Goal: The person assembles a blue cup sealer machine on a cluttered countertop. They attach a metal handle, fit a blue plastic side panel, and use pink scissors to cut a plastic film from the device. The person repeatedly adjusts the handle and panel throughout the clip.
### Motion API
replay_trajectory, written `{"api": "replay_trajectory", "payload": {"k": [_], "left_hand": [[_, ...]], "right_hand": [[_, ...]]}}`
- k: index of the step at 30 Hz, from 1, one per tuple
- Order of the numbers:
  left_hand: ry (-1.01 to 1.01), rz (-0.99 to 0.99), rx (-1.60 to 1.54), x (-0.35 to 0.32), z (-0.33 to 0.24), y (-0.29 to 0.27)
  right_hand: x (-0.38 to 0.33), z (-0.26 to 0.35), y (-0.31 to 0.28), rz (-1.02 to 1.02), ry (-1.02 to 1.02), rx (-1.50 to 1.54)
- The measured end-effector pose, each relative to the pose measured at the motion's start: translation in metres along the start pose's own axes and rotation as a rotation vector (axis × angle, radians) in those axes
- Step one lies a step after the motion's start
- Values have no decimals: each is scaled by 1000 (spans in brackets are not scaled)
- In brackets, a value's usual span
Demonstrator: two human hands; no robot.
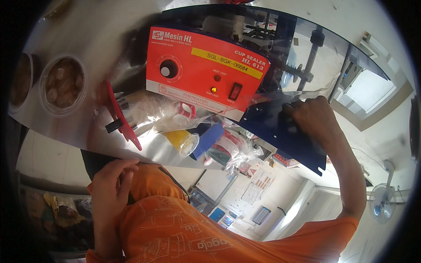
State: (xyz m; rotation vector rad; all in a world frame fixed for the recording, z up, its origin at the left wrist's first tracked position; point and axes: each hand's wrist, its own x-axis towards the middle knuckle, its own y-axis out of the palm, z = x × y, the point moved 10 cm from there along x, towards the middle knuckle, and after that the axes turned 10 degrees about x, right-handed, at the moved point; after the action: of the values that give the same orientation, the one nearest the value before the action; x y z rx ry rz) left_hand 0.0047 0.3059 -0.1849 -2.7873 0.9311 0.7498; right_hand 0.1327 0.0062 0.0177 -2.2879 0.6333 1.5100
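My right hand [313,116] is closed at the dark blue side panel [280,120] of a cup sealing machine. What its fingers grip is hidden; clear plastic film [258,100] runs up close to it. The machine's red control panel [193,61] carries a black dial, a rocker switch and a lit yellow lamp. At the lower left, my left hand [113,182] hangs by the table's front edge, fingers loosely extended and holding nothing. Above that hand, a red bar [117,115] with a black knob sticks out beneath the machine.
Two round clear tubs of brownish pieces stand at the left, the nearer-to-middle tub [65,83] showing fully on the metal tabletop [94,125]. Plastic packs, a yellow piece [177,139] and a blue piece [208,140] lie below the panel. A fan [382,201] is at the right.
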Motion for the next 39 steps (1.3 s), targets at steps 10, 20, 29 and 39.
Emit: {"api": "replay_trajectory", "payload": {"k": [10, 20, 29, 39], "left_hand": [[-9, -65, 23, 6, 3, -17], [15, -79, 10, 18, -8, -19], [102, 30, 92, 21, -54, 0], [233, 158, 328, 8, -177, 38]], "right_hand": [[6, -6, 8, 42, 26, 98], [-36, -9, -42, -175, 63, 511], [-208, -11, -82, -1057, 142, 685], [-222, 78, 136, -1249, 817, 1498]]}}
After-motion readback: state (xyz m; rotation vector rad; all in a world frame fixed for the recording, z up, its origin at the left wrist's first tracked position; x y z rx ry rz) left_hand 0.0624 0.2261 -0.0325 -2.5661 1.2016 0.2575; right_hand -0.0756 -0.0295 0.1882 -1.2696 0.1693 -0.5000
